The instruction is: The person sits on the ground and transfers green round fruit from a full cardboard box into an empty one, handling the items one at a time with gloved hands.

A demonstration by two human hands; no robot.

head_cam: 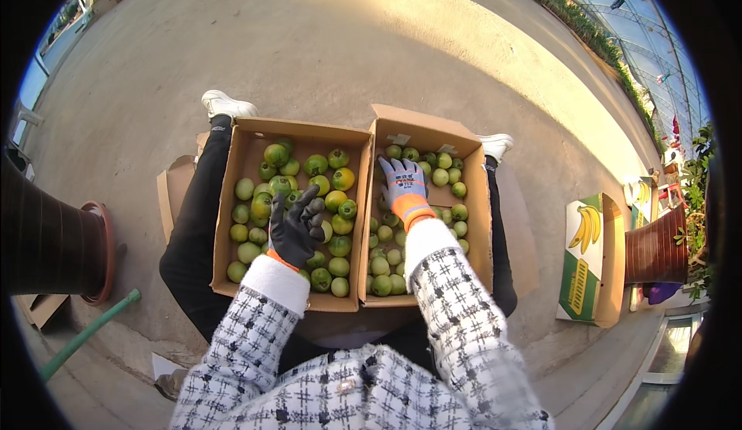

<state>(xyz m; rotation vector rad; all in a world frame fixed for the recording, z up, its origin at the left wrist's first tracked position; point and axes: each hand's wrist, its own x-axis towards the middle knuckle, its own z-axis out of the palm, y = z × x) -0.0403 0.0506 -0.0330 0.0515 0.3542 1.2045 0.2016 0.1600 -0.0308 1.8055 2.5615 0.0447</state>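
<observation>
Two cardboard boxes stand side by side between my outstretched legs. Green tomatoes (340,246) fill much of the left box (246,140); a few are turning yellow-orange, such as one tomato (343,179). Over them my left hand (297,227), in a black-coated glove, is turned palm up with its fingers apart and nothing in it. Smaller, paler green tomatoes (380,266) lie in the right box (472,186). My right hand (404,185), in a grey and orange glove, reaches palm down into that box near its left wall. Its palm and whatever is under it are hidden.
A green and white banana carton (586,259) stands to the right, beside a brown plant pot (655,244). At the left are a large dark pot (55,233) on a saucer and a green pipe (93,334). Concrete floor (324,47) stretches ahead.
</observation>
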